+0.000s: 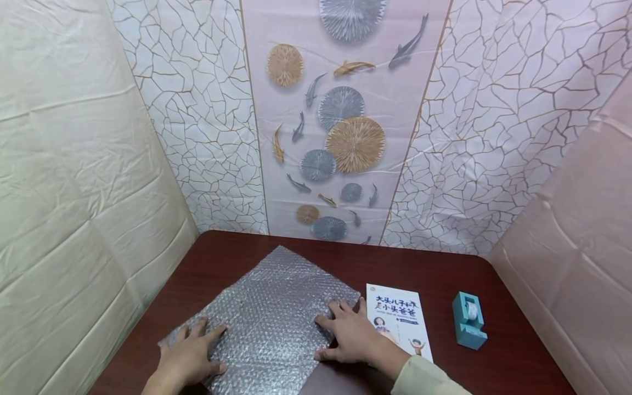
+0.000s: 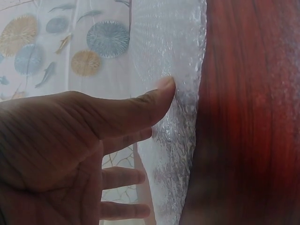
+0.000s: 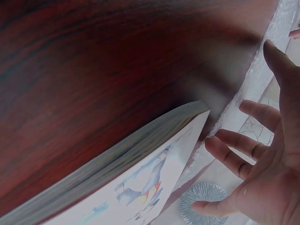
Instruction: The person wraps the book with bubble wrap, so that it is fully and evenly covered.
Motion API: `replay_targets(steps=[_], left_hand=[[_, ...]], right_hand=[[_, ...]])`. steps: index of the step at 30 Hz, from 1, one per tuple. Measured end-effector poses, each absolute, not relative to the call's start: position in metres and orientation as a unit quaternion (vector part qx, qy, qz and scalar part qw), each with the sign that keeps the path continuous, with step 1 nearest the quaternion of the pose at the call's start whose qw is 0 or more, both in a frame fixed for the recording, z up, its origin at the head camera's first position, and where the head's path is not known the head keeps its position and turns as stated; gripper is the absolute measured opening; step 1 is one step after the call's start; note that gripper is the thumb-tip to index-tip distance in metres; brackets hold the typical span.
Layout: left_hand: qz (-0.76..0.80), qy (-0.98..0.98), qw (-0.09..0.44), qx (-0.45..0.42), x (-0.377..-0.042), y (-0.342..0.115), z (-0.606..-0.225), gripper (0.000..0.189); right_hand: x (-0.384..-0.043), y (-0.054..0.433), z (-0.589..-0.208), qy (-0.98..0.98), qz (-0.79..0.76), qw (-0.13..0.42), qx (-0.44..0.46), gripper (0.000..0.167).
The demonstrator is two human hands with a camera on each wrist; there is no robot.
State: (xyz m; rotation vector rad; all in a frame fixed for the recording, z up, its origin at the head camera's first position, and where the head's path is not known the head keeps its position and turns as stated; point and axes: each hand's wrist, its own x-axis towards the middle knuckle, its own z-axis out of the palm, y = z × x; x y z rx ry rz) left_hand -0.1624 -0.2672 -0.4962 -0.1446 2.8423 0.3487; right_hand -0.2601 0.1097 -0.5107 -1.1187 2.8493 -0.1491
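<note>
A sheet of bubble wrap [image 1: 271,312] lies flat on the table, turned so that one corner points to the back. My left hand [image 1: 190,351] rests on its left part with the fingers spread. In the left wrist view the thumb [image 2: 159,96] touches the wrap close to its edge. On the right edge of the sheet lies my right hand [image 1: 350,334], fingers spread and fairly straight. Just right of that hand is a white picture book [image 1: 399,318] with Chinese lettering, its page edges [image 3: 117,154] showing in the right wrist view. Neither hand grips anything.
A teal tape dispenser [image 1: 468,321] with a roll of tape stands to the right of the book. The dark red wooden table [image 1: 419,269] has rounded back corners. Patterned cloth [image 1: 321,109] hangs behind it, and pale cloth walls [image 1: 74,192] close in both sides.
</note>
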Motion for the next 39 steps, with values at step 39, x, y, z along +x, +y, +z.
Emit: replay_targets(steps=[39], left_hand=[[0.125,0.977,0.160,-0.057,-0.1697,-0.2753,-0.4950,0.083]], right_hand=[[-0.2500,0.1140,-0.5091,0.924,-0.062,0.046,-0.374,0.071]])
